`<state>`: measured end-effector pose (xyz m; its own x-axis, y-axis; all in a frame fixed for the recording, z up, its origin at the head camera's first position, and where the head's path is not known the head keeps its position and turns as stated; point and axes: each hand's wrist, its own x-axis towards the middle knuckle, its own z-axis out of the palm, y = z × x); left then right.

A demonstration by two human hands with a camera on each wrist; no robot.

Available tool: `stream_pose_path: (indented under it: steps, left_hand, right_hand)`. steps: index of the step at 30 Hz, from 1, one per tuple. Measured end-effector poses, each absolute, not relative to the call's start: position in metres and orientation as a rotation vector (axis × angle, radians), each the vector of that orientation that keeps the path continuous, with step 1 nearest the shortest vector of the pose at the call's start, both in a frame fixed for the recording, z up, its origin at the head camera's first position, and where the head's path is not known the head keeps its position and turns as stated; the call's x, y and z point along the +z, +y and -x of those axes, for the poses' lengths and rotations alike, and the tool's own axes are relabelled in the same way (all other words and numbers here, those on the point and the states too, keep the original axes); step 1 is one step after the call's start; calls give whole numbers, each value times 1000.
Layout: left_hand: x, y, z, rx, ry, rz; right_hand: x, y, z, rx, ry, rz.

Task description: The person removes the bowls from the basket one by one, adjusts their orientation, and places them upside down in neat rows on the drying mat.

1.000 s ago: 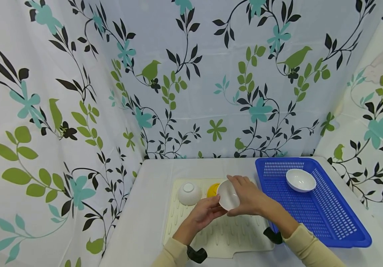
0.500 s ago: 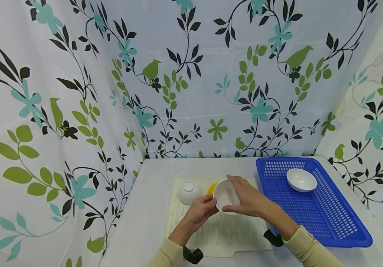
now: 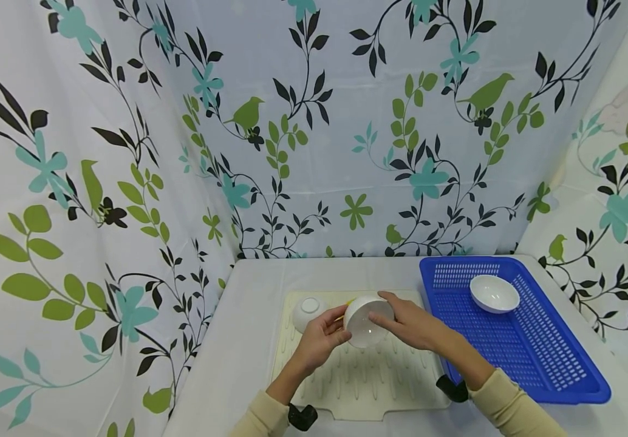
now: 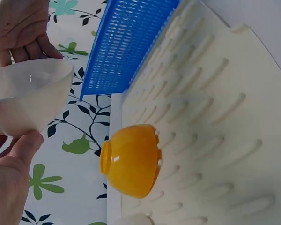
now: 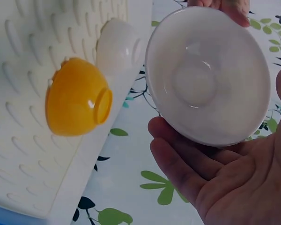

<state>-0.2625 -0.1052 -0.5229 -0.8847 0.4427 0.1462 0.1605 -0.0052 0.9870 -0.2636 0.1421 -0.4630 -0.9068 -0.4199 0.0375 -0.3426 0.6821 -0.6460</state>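
Note:
A white bowl (image 3: 365, 325) is held up over the cream drying mat (image 3: 374, 388), tilted so that its inside faces the head camera. My left hand (image 3: 316, 340) grips its left side, with the thumb at the rim. My right hand (image 3: 412, 321) is at the opposite side; in the right wrist view its relaxed fingers (image 5: 192, 164) reach under the bowl's edge, while the thumb stands apart from the rim. On the mat, a yellow bowl (image 4: 133, 161) sits upside down, mostly hidden behind the held bowl in the head view. Beside it another white bowl (image 3: 307, 312) lies upside down.
A blue plastic basket (image 3: 511, 364) stands at the right, its left edge close to the mat. Inside it, near the back, sits a white bowl (image 3: 494, 294). A patterned curtain (image 3: 303, 152) surrounds the white table (image 3: 237, 352) at the back and sides.
The held bowl has turned and tilted between the hands, now showing more of its inside. My left fingers have shifted along its left side; my right hand has loosened and drawn slightly right.

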Motion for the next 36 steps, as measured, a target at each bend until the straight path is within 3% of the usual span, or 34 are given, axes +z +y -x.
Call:
stream_pose_path:
  steps: [8,20,29,36]
  left_hand:
    - [-526,-109,257,1882,2246,-791]
    - [-533,-132,253,1465,2653,-1343]
    - [-542,-153,251,1580,2582,-1246]
    - [-554,-171,252,1706,2538,-937]
  right_hand:
    - [-465,141,264,-1002,2717,638]
    - [-478,134,268,-1034,2556,720]
    - [-496,111,269,-1141,2554,725]
    - [-520,94,267,-1285,2448,696]
